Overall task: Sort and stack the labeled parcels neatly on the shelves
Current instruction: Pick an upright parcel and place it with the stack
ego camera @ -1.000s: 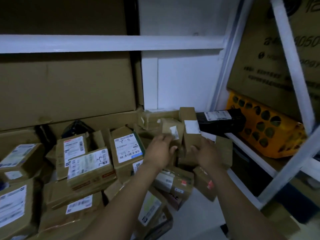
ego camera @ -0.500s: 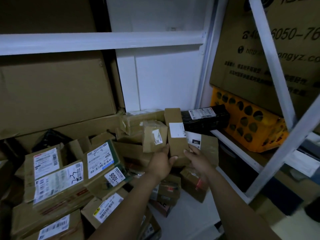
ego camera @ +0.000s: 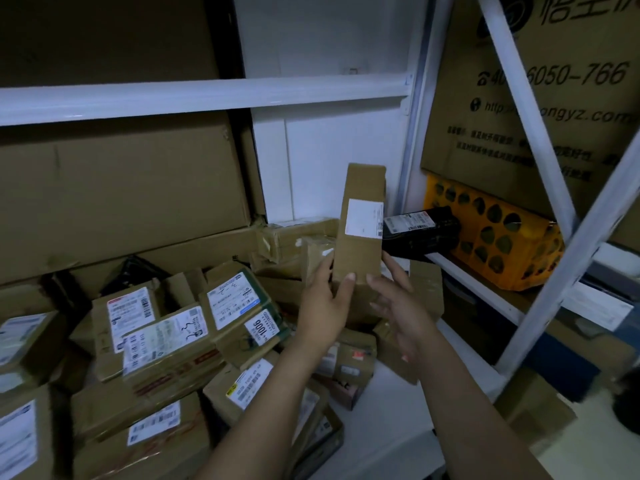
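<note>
Nearest the camera, a bare strip of the white shelf board [ego camera: 377,431] shows at 5 o'clock from the hands, with both forearms reaching over it. At 9 o'clock from them lies the pile of labelled parcels [ego camera: 166,336], tilted and overlapping, not yet squared up.

The left hand [ego camera: 320,306] is clamped on the foot of the tall parcel [ego camera: 363,251]. Its thumb [ego camera: 349,284] is on the front face and its fingers are wrapped round the left edge. The right hand [ego camera: 398,303] is spread with straight fingers, its fingertips against the parcel's lower right edge. It steadies more than it grips, and how hard it presses cannot be told.

The relation that matters is the parcel's long axis. It runs from the hands up towards 12 o'clock, the top leaning a touch to 1 o'clock. The white label [ego camera: 363,218] faces the camera on the upper half. The parcel is held at its very bottom, so it is likely top-heavy, and the left hand carries it. Judging by the pose, setting it down will call for a turn at the left wrist, with the right hand guiding the free end.

Beyond, at 2 o'clock, a black parcel [ego camera: 422,233] lies on its side just behind the tall one. Its far end is against a yellow crate [ego camera: 495,237] on the next shelf. Large cartons [ego camera: 121,188] fill the back at 10 o'clock, under a white shelf beam [ego camera: 207,98].
</note>
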